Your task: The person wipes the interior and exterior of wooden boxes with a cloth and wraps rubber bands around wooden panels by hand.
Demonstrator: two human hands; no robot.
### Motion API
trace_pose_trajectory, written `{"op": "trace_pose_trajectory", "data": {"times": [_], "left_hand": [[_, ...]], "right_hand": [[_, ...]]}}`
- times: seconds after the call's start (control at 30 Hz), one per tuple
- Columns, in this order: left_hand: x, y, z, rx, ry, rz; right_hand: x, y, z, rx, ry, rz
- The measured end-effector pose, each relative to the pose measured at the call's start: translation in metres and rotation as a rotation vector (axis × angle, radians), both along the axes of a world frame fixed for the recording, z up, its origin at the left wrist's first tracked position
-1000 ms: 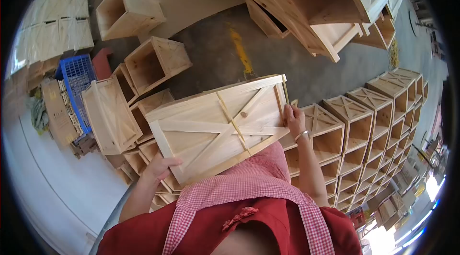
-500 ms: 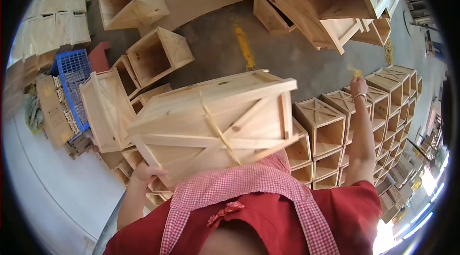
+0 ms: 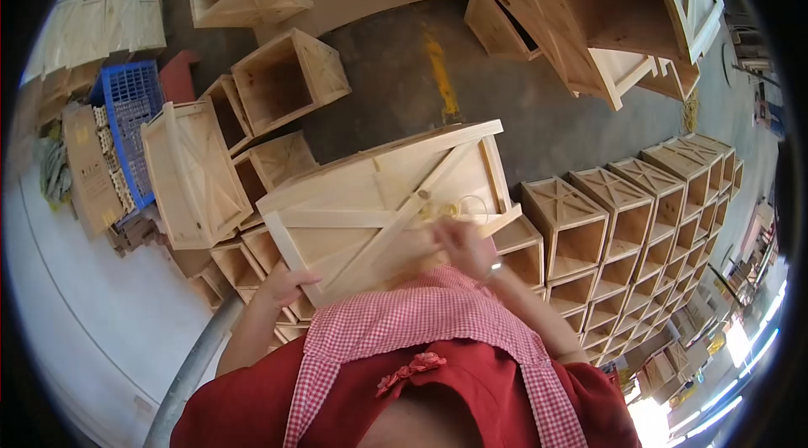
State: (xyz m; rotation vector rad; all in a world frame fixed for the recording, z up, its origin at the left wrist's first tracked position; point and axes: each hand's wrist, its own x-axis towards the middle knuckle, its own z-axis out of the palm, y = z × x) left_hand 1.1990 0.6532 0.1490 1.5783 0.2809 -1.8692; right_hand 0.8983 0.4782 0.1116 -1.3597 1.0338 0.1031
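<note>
A pale wooden crate (image 3: 362, 187) with crossed slats on its facing side is tilted in front of my chest. My left hand (image 3: 289, 284) grips its lower left corner, thumb on the frame slat. Over the crate's right part is my right hand (image 3: 465, 248), blurred, with its fingers pressed together. A thin yellowish band (image 3: 471, 208) shows as a loop beside those fingers; whether they hold it is too blurred to tell.
Rows of stacked wooden crates (image 3: 581, 233) stand at the right. More crates (image 3: 290, 82) lie at the left near a blue plastic basket (image 3: 130, 124) and a cardboard box (image 3: 91, 166). A large crate (image 3: 581, 2) is at the upper right, above grey floor (image 3: 379, 61).
My right hand went from the crate's right edge out to the right, then came back over its face. The yellow band that ran across the crate's face is no longer there.
</note>
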Motion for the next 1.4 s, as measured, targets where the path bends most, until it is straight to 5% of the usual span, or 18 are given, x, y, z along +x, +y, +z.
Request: {"op": "trace_pose_trajectory", "data": {"times": [0.03, 0.1, 0.17, 0.2, 0.27, 0.47, 0.5, 0.53, 0.6, 0.77, 0.97, 1.1, 1.13, 1.17, 1.23, 1.27, 1.3, 1.4], "left_hand": [[0.005, 0.014, -0.003, 0.002, -0.009, 0.003], [0.015, 0.048, -0.017, 0.038, 0.008, 0.014], [0.017, 0.043, -0.005, 0.085, -0.03, 0.024], [0.015, 0.04, -0.003, 0.129, -0.064, 0.038], [0.039, 0.084, -0.031, 0.11, -0.069, -0.109], [0.02, -0.011, -0.096, 0.099, -0.01, -0.089], [0.01, -0.027, -0.112, 0.086, -0.008, -0.033], [-0.003, -0.045, -0.125, 0.071, -0.009, 0.043], [-0.056, -0.118, -0.121, 0.033, -0.12, 0.154], [-0.101, -0.229, -0.295, -0.086, -0.107, 0.251], [-0.066, -0.352, -0.51, 0.117, -0.012, 0.138], [-0.109, -0.424, -0.465, -0.18, -0.059, 0.413], [-0.115, -0.453, -0.454, -0.17, 0.316, 0.433], [-0.123, -0.457, -0.468, -0.42, 0.184, 0.334], [-0.132, -0.455, -0.46, -0.326, 0.034, 0.138], [-0.161, -0.468, -0.381, -0.298, -0.001, 0.256], [-0.17, -0.464, -0.356, -0.614, 0.158, 0.271], [-0.165, -0.427, -0.303, -0.526, 0.124, 0.27]], "right_hand": [[-0.054, 0.024, -0.083, -0.501, -0.05, -0.157], [-0.136, -0.088, -0.07, -0.675, 0.236, 0.079], [-0.203, -0.158, -0.085, -0.682, 0.219, -0.514], [-0.259, -0.194, -0.103, -0.705, 0.756, -0.324], [-0.329, -0.222, -0.101, -0.781, 1.108, -0.151], [-0.327, -0.105, -0.13, -0.335, 1.224, 0.322], [-0.314, -0.074, -0.143, -0.538, 1.28, 0.037], [-0.318, -0.051, -0.174, -0.323, 1.109, -0.14], [-0.265, -0.056, -0.104, -0.022, 1.036, 0.013], [-0.274, 0.011, -0.178, 0.003, 0.71, -0.171], [-0.298, -0.027, -0.122, -0.003, 0.633, -0.331], [-0.326, -0.038, -0.13, -0.033, 0.718, -0.293], [-0.329, -0.041, -0.131, -0.065, 0.73, -0.31], [-0.329, -0.042, -0.131, -0.087, 0.734, -0.314], [-0.325, -0.051, -0.137, -0.142, 0.692, -0.346], [-0.319, -0.058, -0.142, -0.087, 0.676, -0.329], [-0.311, -0.067, -0.146, -0.03, 0.655, -0.294], [-0.265, -0.095, -0.154, 0.268, 0.411, -0.344]]}}
